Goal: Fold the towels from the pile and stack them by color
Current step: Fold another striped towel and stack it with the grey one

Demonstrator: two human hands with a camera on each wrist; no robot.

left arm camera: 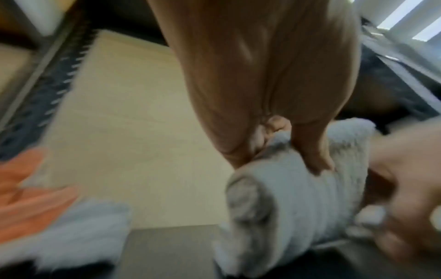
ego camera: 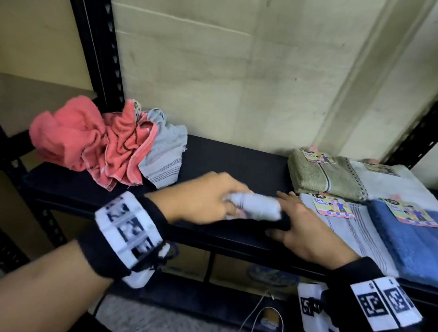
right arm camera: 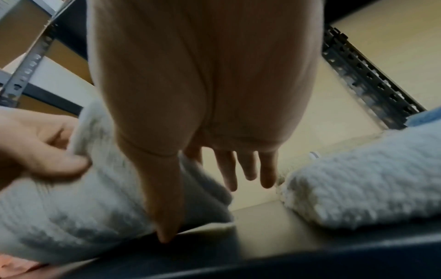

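Note:
My left hand (ego camera: 212, 196) grips a folded pale grey towel (ego camera: 257, 207) just above the middle of the black shelf (ego camera: 238, 156); the wrist view shows thumb and fingers of that left hand (left arm camera: 262, 105) pinching the towel (left arm camera: 298, 198) from above. Beside the towel's right end is my right hand (ego camera: 300, 225), fingers straight and spread. In its wrist view the right hand (right arm camera: 210, 105) lies with the thumb along the towel (right arm camera: 95, 198). A crumpled pile of pink towels (ego camera: 89, 141) and a grey striped one (ego camera: 164, 151) sits at the far left.
Folded stacks fill the shelf's right end: green (ego camera: 322, 177), white (ego camera: 396, 184), white striped (ego camera: 354, 232) and blue (ego camera: 414, 244), most with paper labels. Black slotted rack posts (ego camera: 100, 50) stand at both ends. A wall closes the back.

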